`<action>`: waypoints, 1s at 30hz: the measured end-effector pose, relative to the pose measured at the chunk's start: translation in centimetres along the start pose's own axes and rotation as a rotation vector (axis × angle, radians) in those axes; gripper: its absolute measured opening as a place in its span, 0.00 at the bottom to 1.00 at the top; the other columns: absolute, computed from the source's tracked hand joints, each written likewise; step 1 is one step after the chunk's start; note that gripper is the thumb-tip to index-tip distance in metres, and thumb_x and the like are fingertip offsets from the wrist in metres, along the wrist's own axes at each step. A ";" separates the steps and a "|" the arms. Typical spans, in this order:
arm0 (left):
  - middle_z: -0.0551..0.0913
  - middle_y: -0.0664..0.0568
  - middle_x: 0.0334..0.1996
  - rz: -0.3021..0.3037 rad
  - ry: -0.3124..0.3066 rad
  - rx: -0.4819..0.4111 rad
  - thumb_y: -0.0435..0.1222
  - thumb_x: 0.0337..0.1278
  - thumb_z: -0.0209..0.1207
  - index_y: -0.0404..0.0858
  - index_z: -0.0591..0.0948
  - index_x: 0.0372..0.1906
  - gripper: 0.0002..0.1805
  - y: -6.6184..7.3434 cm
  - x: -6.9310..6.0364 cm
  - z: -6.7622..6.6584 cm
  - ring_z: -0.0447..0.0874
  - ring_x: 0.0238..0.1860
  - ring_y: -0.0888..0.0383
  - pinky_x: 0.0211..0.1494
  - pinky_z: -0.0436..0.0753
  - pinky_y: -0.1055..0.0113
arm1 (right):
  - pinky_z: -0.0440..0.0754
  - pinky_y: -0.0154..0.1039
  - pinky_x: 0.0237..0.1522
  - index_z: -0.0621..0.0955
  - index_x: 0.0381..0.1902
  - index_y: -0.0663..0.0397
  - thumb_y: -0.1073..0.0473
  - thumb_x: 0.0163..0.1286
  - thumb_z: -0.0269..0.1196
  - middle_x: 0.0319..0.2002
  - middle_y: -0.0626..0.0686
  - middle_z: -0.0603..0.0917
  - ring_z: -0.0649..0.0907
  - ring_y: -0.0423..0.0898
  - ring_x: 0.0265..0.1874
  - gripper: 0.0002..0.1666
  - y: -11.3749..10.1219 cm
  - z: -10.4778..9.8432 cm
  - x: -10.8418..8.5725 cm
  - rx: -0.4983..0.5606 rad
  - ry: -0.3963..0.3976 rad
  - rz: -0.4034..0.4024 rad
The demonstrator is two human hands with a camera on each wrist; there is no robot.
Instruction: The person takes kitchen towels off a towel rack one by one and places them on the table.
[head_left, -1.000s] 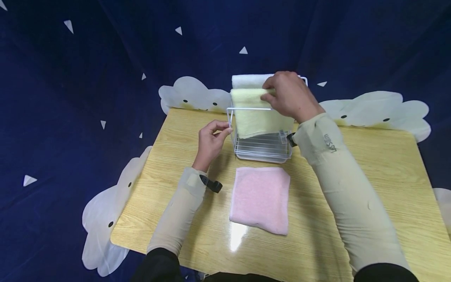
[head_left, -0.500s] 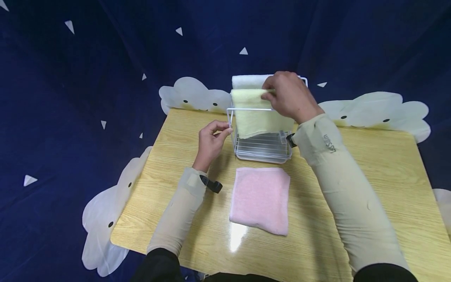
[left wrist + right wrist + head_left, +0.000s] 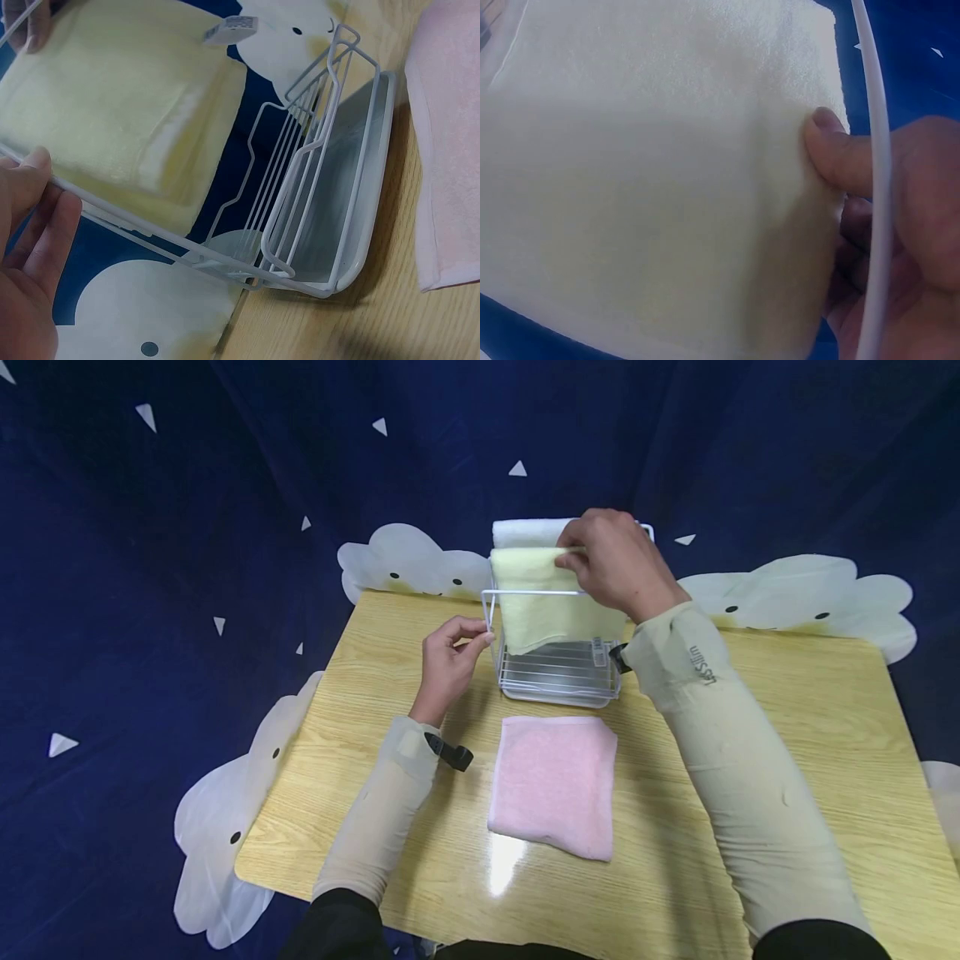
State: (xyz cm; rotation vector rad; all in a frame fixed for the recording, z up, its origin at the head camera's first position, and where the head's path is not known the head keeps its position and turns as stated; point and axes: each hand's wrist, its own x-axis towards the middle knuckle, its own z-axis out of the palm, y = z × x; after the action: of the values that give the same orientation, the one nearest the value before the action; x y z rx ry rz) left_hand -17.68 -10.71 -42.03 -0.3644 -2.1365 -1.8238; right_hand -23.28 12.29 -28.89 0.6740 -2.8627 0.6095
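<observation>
A white wire rack with a shallow tray at its base stands at the table's far side. Over its bars hang a yellow towel and, behind that, a white towel. My right hand pinches the yellow towel's top edge, thumb on the near face, as the right wrist view shows up close. With thumb and fingertips my left hand grips the rack's left upright. Flat on the table in front of the rack lies a folded pink towel.
The wooden table extends to both sides of the rack. Cloud-shaped paper cutouts line its far and left edges. A dark blue curtain with white triangles hangs behind. The yellow towel carries a small label.
</observation>
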 end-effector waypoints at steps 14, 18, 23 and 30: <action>0.86 0.38 0.40 -0.006 -0.004 -0.002 0.21 0.59 0.65 0.23 0.83 0.41 0.06 0.0 0.0 0.1 0.84 0.41 0.50 0.46 0.88 0.63 | 0.75 0.50 0.48 0.86 0.48 0.61 0.57 0.74 0.63 0.42 0.58 0.83 0.77 0.54 0.40 0.13 -0.5 -1.1 0.0 0.013 0.013 0.014; 0.86 0.38 0.40 -0.007 0.000 0.000 0.22 0.59 0.65 0.24 0.83 0.41 0.06 0.0 0.0 0.1 0.84 0.41 0.50 0.46 0.88 0.63 | 0.75 0.50 0.47 0.85 0.49 0.62 0.57 0.74 0.63 0.42 0.59 0.83 0.77 0.55 0.40 0.14 -0.8 -1.5 0.1 0.020 0.021 0.005; 0.86 0.38 0.41 -0.013 -0.002 0.016 0.22 0.60 0.65 0.25 0.83 0.41 0.06 0.1 0.0 0.0 0.85 0.42 0.50 0.46 0.88 0.63 | 0.75 0.49 0.45 0.86 0.48 0.63 0.58 0.74 0.63 0.42 0.59 0.83 0.77 0.54 0.40 0.13 -0.9 -1.9 0.2 0.015 0.030 -0.005; 0.86 0.40 0.41 -0.029 0.002 0.028 0.23 0.60 0.65 0.25 0.83 0.42 0.06 -0.1 0.1 0.1 0.84 0.42 0.51 0.47 0.87 0.63 | 0.76 0.49 0.45 0.86 0.46 0.64 0.58 0.74 0.63 0.42 0.60 0.83 0.78 0.54 0.39 0.13 -1.0 -2.4 0.1 0.014 0.065 -0.040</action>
State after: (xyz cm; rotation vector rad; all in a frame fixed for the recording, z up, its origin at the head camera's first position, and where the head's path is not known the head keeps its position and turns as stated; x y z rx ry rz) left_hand -17.82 -10.65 -42.07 -0.3272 -2.1751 -1.8066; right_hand -22.83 12.40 -26.33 0.6986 -2.7812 0.6338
